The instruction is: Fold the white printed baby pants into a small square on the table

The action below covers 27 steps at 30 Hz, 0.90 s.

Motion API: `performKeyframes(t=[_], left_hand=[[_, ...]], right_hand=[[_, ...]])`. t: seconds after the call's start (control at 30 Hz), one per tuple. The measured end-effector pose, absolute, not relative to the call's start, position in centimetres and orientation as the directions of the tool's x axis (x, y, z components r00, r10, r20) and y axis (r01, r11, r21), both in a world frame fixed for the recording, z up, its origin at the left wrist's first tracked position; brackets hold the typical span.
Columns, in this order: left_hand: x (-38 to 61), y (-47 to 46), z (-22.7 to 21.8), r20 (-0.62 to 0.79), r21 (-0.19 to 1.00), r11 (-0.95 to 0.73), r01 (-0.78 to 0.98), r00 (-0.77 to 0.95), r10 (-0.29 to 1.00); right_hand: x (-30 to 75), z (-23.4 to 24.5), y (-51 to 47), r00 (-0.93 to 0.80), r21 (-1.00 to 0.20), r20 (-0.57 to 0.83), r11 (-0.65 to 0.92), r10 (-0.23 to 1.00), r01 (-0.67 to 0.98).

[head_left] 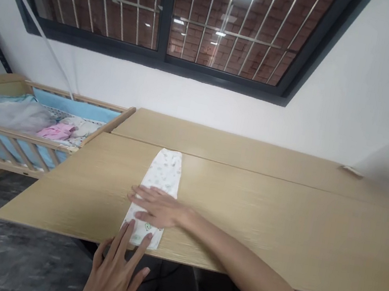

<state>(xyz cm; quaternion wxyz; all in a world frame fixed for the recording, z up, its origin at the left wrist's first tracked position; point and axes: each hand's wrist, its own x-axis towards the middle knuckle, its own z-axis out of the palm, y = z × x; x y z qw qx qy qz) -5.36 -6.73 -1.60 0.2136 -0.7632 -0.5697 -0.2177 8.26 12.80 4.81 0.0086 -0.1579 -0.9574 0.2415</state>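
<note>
A white cloth (163, 172) with a small print lies folded into a long narrow strip on the wooden table, near its front edge. My right hand (157, 206) rests flat across the middle of the strip, fingers stretched to the left. At the strip's near end is my left hand (118, 265), its fingers spread and pointing away from me. Its fingertips touch or hover just over the cloth; I cannot tell which. Neither hand grasps anything. Part of the cloth is hidden beneath my right hand.
The pale wooden table (260, 217) stretches far to the right. Left of it stands a wooden crib (30, 139) with blue lining, holding a pink cloth (57, 131) and white bedding. Behind are a white wall and a barred window (167, 10). A small flat object (351, 170) lies at the back right.
</note>
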Motion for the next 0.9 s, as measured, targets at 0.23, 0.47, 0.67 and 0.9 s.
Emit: performKeyframes(t=[0.23,0.47,0.67,0.9], left_hand=[[-5.7,-6.3,-2.3,0.564,-0.169,-0.223,0.96,0.279,0.777],[-5.6,-6.4,-2.6,0.514,-0.17,-0.183,0.968,0.245,0.822],[-4.8,-5.4,-2.2,0.512,-0.149,-0.226,0.962,0.271,0.815],[-6.5,-4.8,-1.4,0.477,-0.073,-0.302,0.95,0.3,0.826]], right_hand=[[7.1,3.4,25.0,-0.789,-0.294,-0.053,0.746,0.612,0.598],[7.5,2.8,31.5,-0.734,-0.211,0.015,0.719,0.679,0.662],[7.4,3.3,30.8,-0.674,-0.06,0.178,0.692,0.717,0.72],[9.1,6.3,20.6,-0.658,-0.12,0.343,0.726,0.67,0.677]])
